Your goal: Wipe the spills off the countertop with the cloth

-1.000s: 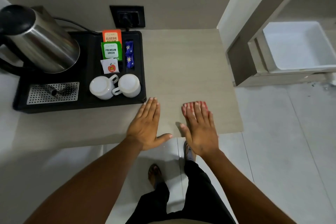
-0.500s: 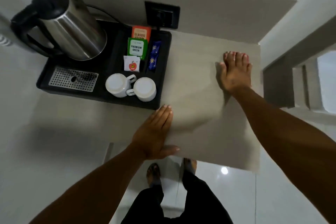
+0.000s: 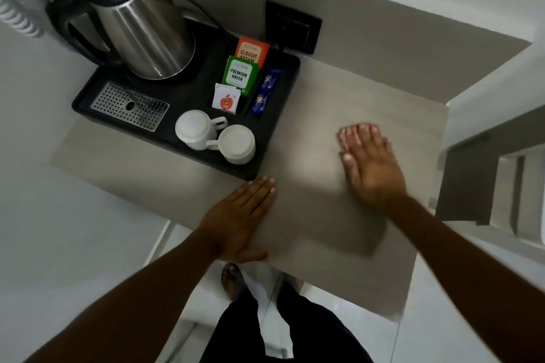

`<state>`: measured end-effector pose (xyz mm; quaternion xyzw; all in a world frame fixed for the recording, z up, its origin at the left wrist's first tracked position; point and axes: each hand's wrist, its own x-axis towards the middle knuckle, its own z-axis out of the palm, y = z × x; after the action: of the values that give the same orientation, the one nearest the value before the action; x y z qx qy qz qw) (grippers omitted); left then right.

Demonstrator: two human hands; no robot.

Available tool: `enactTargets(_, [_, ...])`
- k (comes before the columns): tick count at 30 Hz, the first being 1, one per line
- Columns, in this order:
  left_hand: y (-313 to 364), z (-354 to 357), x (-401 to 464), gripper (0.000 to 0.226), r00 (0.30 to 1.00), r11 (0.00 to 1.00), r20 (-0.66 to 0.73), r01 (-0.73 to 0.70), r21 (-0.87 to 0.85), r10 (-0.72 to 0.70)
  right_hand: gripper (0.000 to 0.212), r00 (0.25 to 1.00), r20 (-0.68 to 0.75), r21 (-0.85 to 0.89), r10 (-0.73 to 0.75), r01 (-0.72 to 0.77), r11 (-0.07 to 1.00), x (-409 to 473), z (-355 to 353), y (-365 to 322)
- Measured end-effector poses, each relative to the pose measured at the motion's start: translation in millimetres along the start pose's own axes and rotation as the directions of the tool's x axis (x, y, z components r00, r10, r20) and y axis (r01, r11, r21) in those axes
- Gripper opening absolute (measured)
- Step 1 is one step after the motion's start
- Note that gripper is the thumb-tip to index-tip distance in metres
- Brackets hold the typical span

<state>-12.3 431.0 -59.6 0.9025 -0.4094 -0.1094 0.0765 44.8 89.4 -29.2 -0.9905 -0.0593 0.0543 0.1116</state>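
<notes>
On the countertop [image 3: 309, 132], the right hand [image 3: 372, 166] is pressed flat over a pinkish cloth [image 3: 354, 129], seen only as a strip past the fingertips; it has been drawn nearer than half a second ago. Fingers are extended, not curled. Near the black tray [image 3: 283, 91], the left hand [image 3: 236, 221] is kept flat, empty, unmoved.

Beige countertop [image 3: 309, 115]: black tray [image 3: 283, 115] at back left; pink cloth [image 3: 358, 129] right; both hands flat.
</notes>
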Motion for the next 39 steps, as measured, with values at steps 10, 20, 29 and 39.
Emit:
enactTargets(10, [3,-6,0,0.118,0.999,1.0,0.035,0.009,0.005,-0.01,0.057,0.991,-0.001,0.042,-0.134,0.134,0.99,107,7,-56])
enactTargets(20, [6,-3,-5,0.122,0.998,0.998,0.011,0.06,0.012,-0.06,0.056,0.983,0.061,0.031,-0.173,0.171,0.985,-159,39,-44])
enactTargets(29, [6,-6,-10,0.117,0.999,1.0,0.024,0.026,0.007,-0.026,0.055,0.942,-0.098,0.181,0.322,-0.301,0.936,-95,44,-120])
enactTargets(39, [4,-8,-13,0.113,1.0,0.999,0.0,-0.018,0.045,0.018,0.067,0.897,-0.098,0.159,0.432,-0.414,0.896,-186,57,-136])
